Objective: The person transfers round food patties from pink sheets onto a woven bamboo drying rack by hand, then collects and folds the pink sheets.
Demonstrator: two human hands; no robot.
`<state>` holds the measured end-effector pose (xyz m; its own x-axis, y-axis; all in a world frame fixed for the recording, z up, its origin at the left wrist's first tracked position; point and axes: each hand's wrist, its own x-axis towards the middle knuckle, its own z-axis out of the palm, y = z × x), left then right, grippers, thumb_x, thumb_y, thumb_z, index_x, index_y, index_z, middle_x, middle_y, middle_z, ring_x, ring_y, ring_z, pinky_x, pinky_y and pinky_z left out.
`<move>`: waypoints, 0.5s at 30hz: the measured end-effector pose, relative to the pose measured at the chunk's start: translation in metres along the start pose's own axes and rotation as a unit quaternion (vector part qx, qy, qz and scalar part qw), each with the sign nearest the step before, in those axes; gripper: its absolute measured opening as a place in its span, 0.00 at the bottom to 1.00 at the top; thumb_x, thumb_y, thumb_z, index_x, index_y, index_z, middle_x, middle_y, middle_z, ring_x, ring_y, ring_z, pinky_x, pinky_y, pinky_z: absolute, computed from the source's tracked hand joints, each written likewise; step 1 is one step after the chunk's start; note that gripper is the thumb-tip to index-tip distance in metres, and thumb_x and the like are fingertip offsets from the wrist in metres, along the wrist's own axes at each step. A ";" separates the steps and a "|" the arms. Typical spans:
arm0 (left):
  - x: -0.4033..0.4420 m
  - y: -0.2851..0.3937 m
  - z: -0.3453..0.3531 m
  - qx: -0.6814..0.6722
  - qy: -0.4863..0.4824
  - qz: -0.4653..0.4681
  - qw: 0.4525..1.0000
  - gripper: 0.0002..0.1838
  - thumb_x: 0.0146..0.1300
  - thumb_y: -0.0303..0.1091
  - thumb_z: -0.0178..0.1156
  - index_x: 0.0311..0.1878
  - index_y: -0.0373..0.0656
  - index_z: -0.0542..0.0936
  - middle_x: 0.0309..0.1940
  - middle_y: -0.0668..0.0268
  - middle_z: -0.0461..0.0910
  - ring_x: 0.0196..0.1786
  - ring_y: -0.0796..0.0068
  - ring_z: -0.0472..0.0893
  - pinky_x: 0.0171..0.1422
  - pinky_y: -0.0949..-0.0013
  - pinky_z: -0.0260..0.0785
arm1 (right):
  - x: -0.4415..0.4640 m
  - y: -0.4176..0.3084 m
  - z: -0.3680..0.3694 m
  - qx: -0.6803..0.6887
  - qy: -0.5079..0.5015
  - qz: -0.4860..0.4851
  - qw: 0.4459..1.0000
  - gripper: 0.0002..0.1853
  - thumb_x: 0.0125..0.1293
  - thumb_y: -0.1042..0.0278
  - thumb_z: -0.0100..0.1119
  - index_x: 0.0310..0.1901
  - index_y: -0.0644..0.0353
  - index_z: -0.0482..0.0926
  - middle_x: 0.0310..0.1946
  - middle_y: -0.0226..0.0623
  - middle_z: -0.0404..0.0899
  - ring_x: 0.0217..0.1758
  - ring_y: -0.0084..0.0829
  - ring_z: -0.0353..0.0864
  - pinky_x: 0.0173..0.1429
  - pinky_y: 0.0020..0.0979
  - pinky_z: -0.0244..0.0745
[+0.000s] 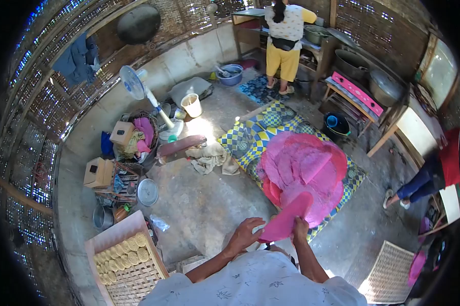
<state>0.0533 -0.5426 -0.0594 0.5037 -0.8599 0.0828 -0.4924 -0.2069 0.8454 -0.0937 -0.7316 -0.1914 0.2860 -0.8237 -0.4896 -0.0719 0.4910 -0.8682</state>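
Note:
A thin, stiff-looking pink sheet [287, 219] with a rounded top edge is held up in front of my body. My right hand [300, 229] grips its right edge, fingers closed round it. At its lower left edge is my left hand [246, 234], fingers stretched out and apart; whether the fingertips touch the sheet I cannot tell. Just beyond, a broad heap of similar pink sheets [304, 163] lies loosely overlapped on a blue, yellow and green patterned mat [278, 122]. Part of the heap is hidden behind the held sheet.
A woven tray [128, 283] with several rows of pale round cakes [120, 257] stands at lower left; another woven panel [390, 273] is at lower right. Around are a fan [133, 82], a white bucket [191, 105], a black basin [336, 125], and two other people [285, 41].

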 end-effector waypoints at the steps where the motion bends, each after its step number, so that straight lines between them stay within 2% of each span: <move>1: 0.003 -0.008 -0.003 0.003 0.014 -0.017 1.000 0.15 0.60 0.34 0.63 0.50 0.43 0.82 0.54 0.57 0.79 0.58 0.56 0.76 0.63 0.60 0.68 | 0.003 -0.005 -0.003 -0.004 0.005 -0.007 1.000 0.09 0.65 0.64 0.55 0.30 0.60 0.77 0.22 0.24 0.72 0.23 0.20 0.67 0.27 0.28 0.61; 2: 0.007 -0.015 -0.005 0.026 0.035 -0.020 0.999 0.13 0.61 0.33 0.62 0.49 0.43 0.82 0.50 0.58 0.81 0.55 0.57 0.78 0.60 0.61 0.71 | 0.007 -0.009 -0.003 -0.008 0.015 -0.014 1.000 0.09 0.65 0.65 0.55 0.30 0.60 0.77 0.22 0.24 0.71 0.23 0.19 0.67 0.27 0.28 0.61; 5: 0.021 -0.039 -0.012 -0.036 0.047 -0.102 0.993 0.12 0.63 0.34 0.61 0.47 0.41 0.83 0.47 0.57 0.82 0.50 0.59 0.81 0.55 0.64 0.73 | 0.025 -0.017 0.007 -0.056 0.042 -0.017 0.997 0.10 0.64 0.64 0.55 0.30 0.61 0.77 0.23 0.25 0.72 0.24 0.21 0.68 0.28 0.29 0.62; 6: 0.030 -0.045 -0.014 -0.054 0.047 -0.124 0.990 0.12 0.63 0.35 0.61 0.46 0.41 0.83 0.46 0.57 0.82 0.48 0.60 0.82 0.54 0.65 0.73 | 0.041 -0.009 0.013 -0.117 0.073 -0.048 0.989 0.11 0.64 0.63 0.55 0.31 0.63 0.77 0.23 0.26 0.72 0.24 0.22 0.69 0.30 0.30 0.64; 9: 0.066 -0.060 -0.019 -0.102 0.031 -0.167 0.980 0.12 0.65 0.36 0.59 0.44 0.38 0.83 0.41 0.56 0.84 0.44 0.64 0.83 0.51 0.67 0.73 | 0.070 -0.010 0.031 -0.128 0.063 -0.051 0.988 0.17 0.63 0.59 0.56 0.35 0.69 0.79 0.24 0.37 0.78 0.27 0.29 0.76 0.34 0.35 0.70; 12: 0.122 -0.072 -0.039 -0.129 0.016 -0.159 0.979 0.13 0.67 0.37 0.57 0.41 0.36 0.83 0.37 0.56 0.84 0.42 0.67 0.83 0.49 0.67 0.73 | 0.110 -0.018 0.058 -0.333 0.114 -0.045 0.935 0.23 0.62 0.55 0.54 0.41 0.73 0.80 0.28 0.53 0.82 0.34 0.42 0.84 0.39 0.42 0.74; 15: 0.180 -0.085 -0.059 -0.176 0.025 -0.132 0.975 0.15 0.69 0.37 0.54 0.38 0.34 0.83 0.34 0.57 0.85 0.40 0.69 0.83 0.48 0.67 0.72 | 0.167 -0.009 0.085 -0.362 0.137 -0.034 0.921 0.27 0.61 0.51 0.52 0.44 0.73 0.80 0.33 0.64 0.81 0.43 0.54 0.84 0.46 0.48 0.75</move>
<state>0.2277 -0.6525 -0.0859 0.6182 -0.7729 -0.1432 -0.0721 -0.2372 0.9688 0.0359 -0.8489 -0.2585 0.0677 -0.9349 -0.3484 -0.7104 0.2000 -0.6748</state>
